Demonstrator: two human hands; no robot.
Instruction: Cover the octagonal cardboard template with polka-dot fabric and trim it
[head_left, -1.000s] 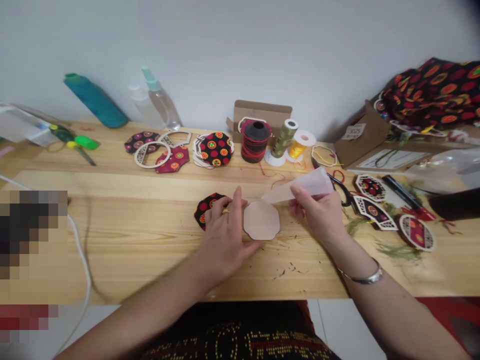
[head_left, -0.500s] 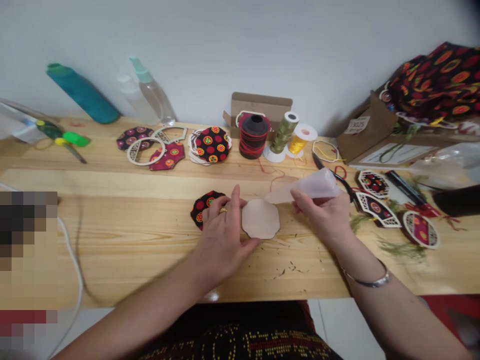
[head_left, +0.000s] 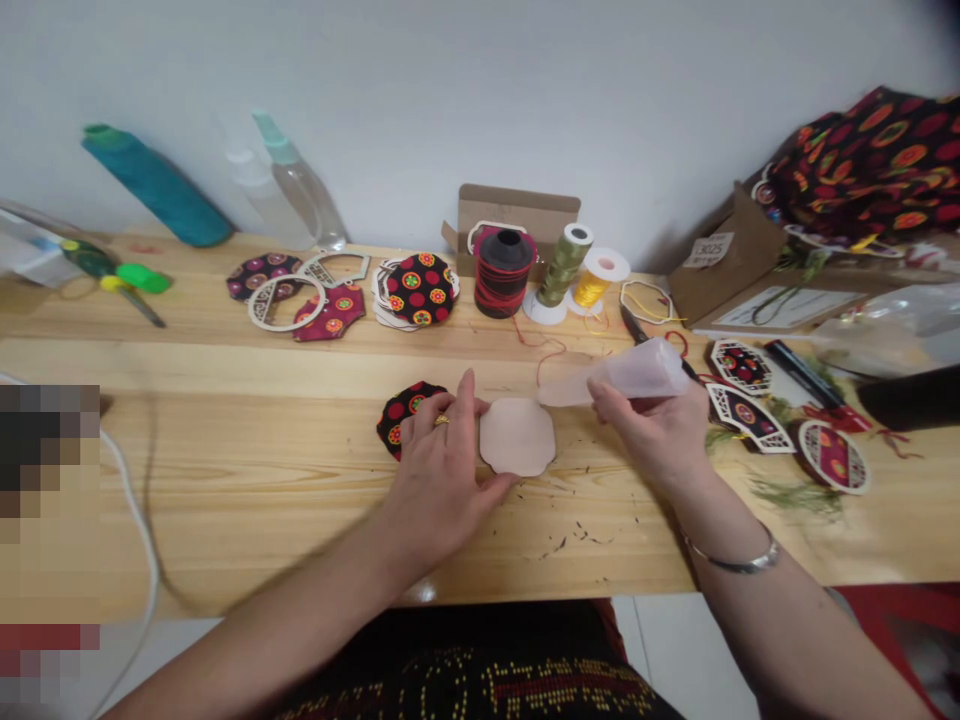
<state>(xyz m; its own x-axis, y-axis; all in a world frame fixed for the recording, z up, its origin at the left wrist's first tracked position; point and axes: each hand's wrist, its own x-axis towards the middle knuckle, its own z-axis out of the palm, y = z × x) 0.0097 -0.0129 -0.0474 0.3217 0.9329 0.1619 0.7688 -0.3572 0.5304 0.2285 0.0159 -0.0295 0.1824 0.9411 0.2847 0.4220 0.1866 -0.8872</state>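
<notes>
A pale, flat piece with scalloped corners (head_left: 517, 437) lies on the wooden table (head_left: 285, 490). My left hand (head_left: 442, 455) steadies its left edge, thumb at the lower corner and a fingertip at the upper one, index finger raised. Partly under that hand is a black patterned fabric piece (head_left: 397, 415) with red and orange flowers. My right hand (head_left: 656, 430) is closed around a translucent squeeze bottle (head_left: 637, 375), tilted so its tapered nozzle points left, close to the pale piece's upper right edge. Whether the nozzle touches the piece I cannot tell.
Thread spools in red (head_left: 506, 275), green (head_left: 566, 268) and yellow (head_left: 592, 285) stand at the back. Spray bottles (head_left: 300, 190) and a teal cone (head_left: 161, 190) are back left. A cardboard box (head_left: 739, 285) and finished ornaments (head_left: 832, 455) sit right. Fabric-covered pieces (head_left: 424, 290) lie behind.
My right hand has drawn the squeeze bottle slightly to the right along the pale piece's upper edge. My left hand keeps its hold. The whole view has shifted a little.
</notes>
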